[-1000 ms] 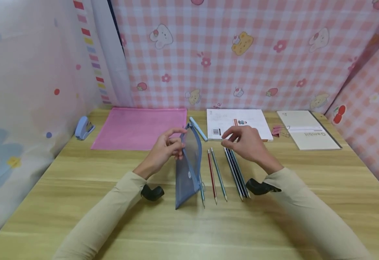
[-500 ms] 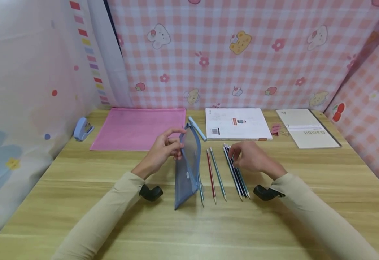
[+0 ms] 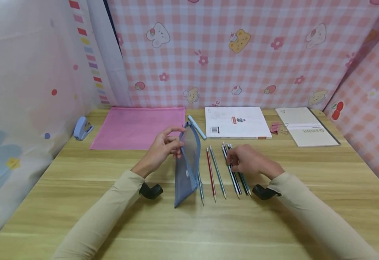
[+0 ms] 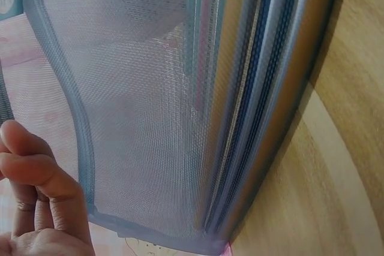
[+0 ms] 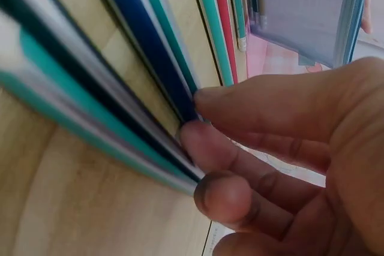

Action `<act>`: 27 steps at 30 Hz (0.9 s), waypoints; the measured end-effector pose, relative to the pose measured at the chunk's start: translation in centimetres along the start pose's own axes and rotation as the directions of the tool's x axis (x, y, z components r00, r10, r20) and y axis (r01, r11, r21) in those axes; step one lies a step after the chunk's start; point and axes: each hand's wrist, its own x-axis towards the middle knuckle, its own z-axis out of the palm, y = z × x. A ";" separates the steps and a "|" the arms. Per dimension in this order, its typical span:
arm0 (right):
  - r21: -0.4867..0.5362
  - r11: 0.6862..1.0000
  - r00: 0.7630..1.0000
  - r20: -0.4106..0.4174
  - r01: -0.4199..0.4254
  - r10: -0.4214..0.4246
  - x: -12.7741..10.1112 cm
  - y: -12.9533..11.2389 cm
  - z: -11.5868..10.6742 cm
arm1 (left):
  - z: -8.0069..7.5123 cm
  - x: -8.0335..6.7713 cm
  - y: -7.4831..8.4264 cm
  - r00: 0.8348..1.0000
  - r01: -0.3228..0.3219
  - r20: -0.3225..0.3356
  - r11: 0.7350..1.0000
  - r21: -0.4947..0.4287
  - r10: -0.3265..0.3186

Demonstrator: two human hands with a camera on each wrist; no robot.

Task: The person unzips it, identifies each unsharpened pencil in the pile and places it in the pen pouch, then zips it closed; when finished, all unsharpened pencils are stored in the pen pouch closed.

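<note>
While my left hand [image 3: 163,150] pinches the top edge of the blue mesh pouch [image 3: 187,168] – held upright on the desk [image 3: 79,216], mouth gaping – my right hand [image 3: 251,162] sits on the bundle of pencils [image 3: 233,169] just right of centre, fingertips [image 5: 207,142] curled vs. the shafts, touching. Whether it's got a proper grip I can't tell. Red pencil [image 3: 210,173] & teal one [image 3: 217,171] lie loose btw pouch and bundle
</note>
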 end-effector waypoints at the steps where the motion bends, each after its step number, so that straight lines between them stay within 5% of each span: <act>1: -0.002 1.000 1.000 0.004 0.001 -0.001 0.1 -0.1 0.0 | 0.0 0.0 0.0 1.000 0.001 0.000 1.000 -0.004 -0.001; 11: -0.047 0.999 0.999 -0.025 -0.020 0.019 0.7 -0.9 0.6 | 0.1 0.1 0.1 1.000 0.007 0.001 1.000 -0.016 -0.007; 18: -0.070 0.990 0.990 -0.079 -0.125 0.120 1.1 -2.3 0.9 | 0.1 0.1 0.2 1.000 -0.003 0.002 1.000 -0.003 0.003; 27: 0.031 0.986 0.977 -0.134 -0.166 0.168 1.3 -2.3 0.7 | 0.1 0.1 0.0 1.000 0.002 0.007 1.000 -0.027 -0.002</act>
